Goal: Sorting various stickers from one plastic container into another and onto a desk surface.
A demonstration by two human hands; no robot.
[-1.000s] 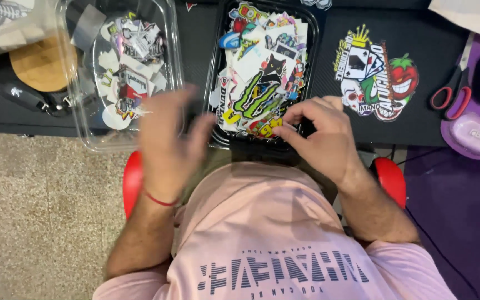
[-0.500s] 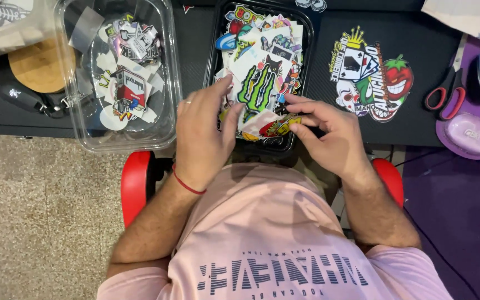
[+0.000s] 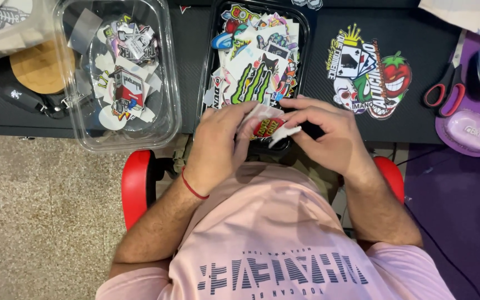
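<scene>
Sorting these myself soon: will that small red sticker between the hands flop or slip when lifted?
Probably floppy: the red sticker looks paper-thin and bends between the left hand and right hand. Likely very light. Its surface seems glossy, so it may slide between fingertips.

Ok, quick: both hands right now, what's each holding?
Left hand: closed on the red sticker.
Right hand: fingers pinching the same sticker's white edge.

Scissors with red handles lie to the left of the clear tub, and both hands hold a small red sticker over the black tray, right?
Not quite. The head view shows the scissors on the right, beside the purple mouse pad, far from the clear tub. Both hands do hold the small red sticker over the black tray.
</scene>
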